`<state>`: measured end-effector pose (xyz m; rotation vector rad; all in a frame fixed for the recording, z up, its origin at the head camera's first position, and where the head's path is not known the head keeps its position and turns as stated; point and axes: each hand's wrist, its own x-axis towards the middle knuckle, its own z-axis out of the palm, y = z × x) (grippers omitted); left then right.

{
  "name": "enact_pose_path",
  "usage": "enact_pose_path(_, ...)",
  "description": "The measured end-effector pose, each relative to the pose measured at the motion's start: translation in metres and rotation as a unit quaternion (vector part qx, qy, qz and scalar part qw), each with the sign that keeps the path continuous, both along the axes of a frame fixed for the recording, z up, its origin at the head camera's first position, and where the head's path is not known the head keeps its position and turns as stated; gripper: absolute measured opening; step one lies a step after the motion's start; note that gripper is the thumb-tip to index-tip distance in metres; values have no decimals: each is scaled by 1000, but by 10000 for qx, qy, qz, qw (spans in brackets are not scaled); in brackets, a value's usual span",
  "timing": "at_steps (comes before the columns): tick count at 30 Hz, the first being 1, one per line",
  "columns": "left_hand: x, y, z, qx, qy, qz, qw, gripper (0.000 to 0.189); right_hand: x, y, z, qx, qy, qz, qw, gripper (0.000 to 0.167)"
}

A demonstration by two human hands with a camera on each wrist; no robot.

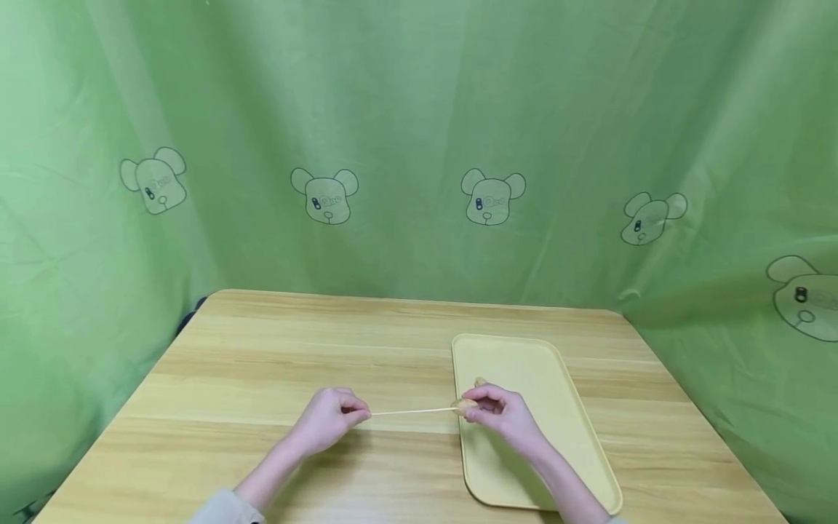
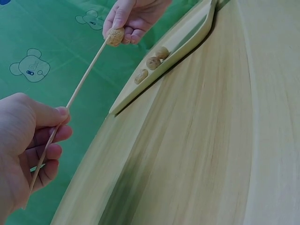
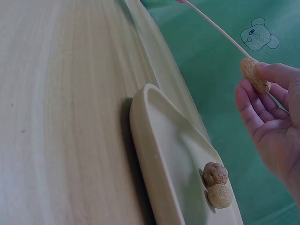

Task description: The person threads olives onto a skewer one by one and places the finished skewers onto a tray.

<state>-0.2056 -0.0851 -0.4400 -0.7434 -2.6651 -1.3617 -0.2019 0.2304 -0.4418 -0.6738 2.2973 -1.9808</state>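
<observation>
A thin wooden skewer stretches between my two hands, roughly level in the head view. My left hand pinches it between thumb and fingers, its rear end running along the palm. The other end meets a brown, rough-skinned, oblong food ball, pinched by the thumb and fingers of my right hand. The skewer's tip, where it meets the ball, is hidden. Below the right hand lies a cream tray. Three similar brown balls rest in it, mostly covered by the right hand in the head view.
The tray stands on the right part of a wood-grain table. A green curtain printed with bear heads hangs behind the table and along its sides.
</observation>
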Motion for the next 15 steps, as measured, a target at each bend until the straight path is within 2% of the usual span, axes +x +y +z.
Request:
enact_pose_path(4, 0, 0, 0, -24, -45, -6, 10000, 9, 0, 0, -1, 96, 4, 4, 10000, 29)
enact_pose_path(8, -1, 1, 3, -106, -197, -146, 9996, 9, 2, 3, -1, 157, -13, 19, 9999, 28)
enact_pose_path(15, -4, 1, 8, -216, -289, -278, 9990, 14, 3, 10, 2, 103, 4, 262, 9996, 28)
